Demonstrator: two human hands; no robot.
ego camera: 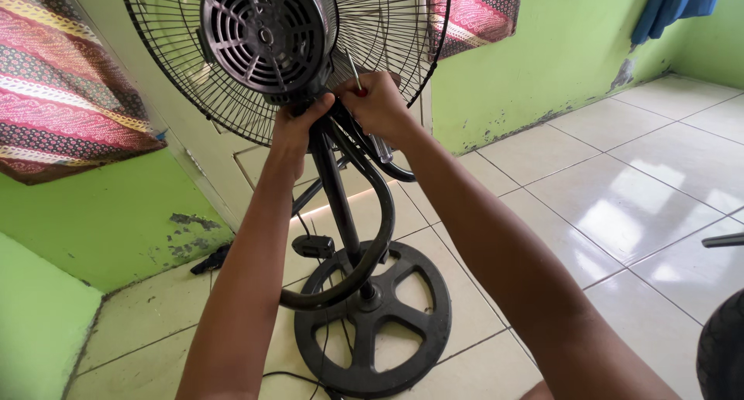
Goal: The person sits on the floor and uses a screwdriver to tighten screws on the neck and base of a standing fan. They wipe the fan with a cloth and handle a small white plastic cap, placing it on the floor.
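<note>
Head view: tiled floor [635, 183] is running from near right to far, green walls [558, 51] closing it off behind. Black pedestal fan [267, 36] is standing center-left, its back facing the camera; wire guard [387, 43] is filling the top of frame, with the round vented motor housing [267, 32] sitting in the middle of it. Patterned striped cloth [62, 82] is hanging at far left, a second piece [480, 12] at top right, blue cloth [674, 5] in the far right corner. Round spoked base [380, 322] is resting on the floor, near center, with the pole [337, 191] rising from it. Thick curved black tube [372, 237] is looping from below the motor down to just above the base. Thin cable with a small box [314, 247] is trailing left of the pole.

Left hand [298, 125] is wrapping the fan neck just under the motor, grip closed around it. Right hand [380, 105] is sitting just right of it, grip closed on a screwdriver [356, 78] with a red handle bit showing, shaft pointing up toward the housing. Hands are almost touching.
</note>
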